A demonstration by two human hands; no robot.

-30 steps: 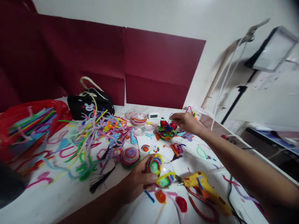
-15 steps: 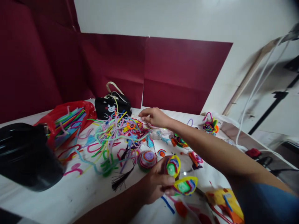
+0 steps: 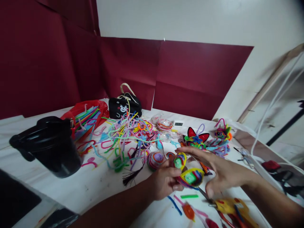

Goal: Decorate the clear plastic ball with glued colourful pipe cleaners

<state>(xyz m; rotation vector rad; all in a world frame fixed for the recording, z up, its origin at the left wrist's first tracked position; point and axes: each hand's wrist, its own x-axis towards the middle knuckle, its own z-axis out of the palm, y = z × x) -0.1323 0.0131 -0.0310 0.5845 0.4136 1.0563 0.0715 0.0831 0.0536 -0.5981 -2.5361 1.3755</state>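
My left hand [image 3: 163,180] grips a craft piece wound from pipe cleaners [image 3: 191,177]. The piece has two yellow-rimmed, eye-shaped parts with green centres and striped bands inside. My right hand [image 3: 211,164] curves around its right side, fingers spread and thumb apart. Whether those fingertips touch the piece I cannot tell. A round coil of purple and red pipe cleaner [image 3: 156,160] sits just behind my left hand. Below my right hand lies a yellow tool with a metal tip [image 3: 225,205], which looks like a glue gun.
A black bin [image 3: 54,152] stands at the left. Behind it are a red plastic bag of pipe cleaners [image 3: 103,109] and a black bag [image 3: 114,106]. Loose pipe cleaners [image 3: 128,129] heap mid-table. Colourful finished-looking figures [image 3: 196,141] and a small white display [image 3: 178,123] stand farther back.
My right hand has come back from the far side of the table to beside the held piece and opened. My left hand keeps its grip. The view has shifted, so things appear farther right.
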